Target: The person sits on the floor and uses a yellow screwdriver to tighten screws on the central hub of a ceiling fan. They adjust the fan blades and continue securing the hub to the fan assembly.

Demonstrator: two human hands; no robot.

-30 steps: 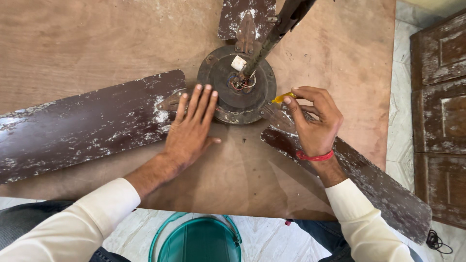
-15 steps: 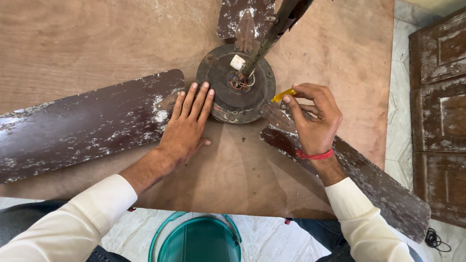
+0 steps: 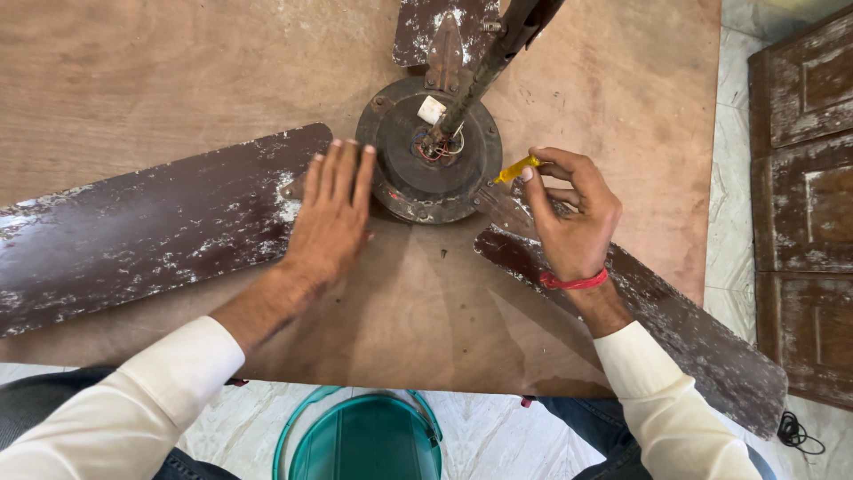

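An old brown ceiling fan lies on a wooden board (image 3: 160,71), its round motor hub (image 3: 429,151) in the middle with exposed wires and a down rod (image 3: 498,53) rising from it. My left hand (image 3: 330,213) lies flat, fingers together, on the root of the left blade (image 3: 133,231), fingertips touching the hub's edge. My right hand (image 3: 569,213) pinches a small yellow-handled screwdriver (image 3: 515,168), its tip at the hub's right edge, above the right blade (image 3: 675,329). A third blade (image 3: 444,27) points away at the top.
A teal bucket (image 3: 364,440) stands on the tiled floor between my knees below the board's near edge. A dark wooden cabinet (image 3: 804,178) stands at the right. A black cable (image 3: 800,431) lies on the floor at the lower right.
My left hand has slid slightly left and up along the blade root. The right hand stays at the hub edge with the screwdriver, barely shifted.
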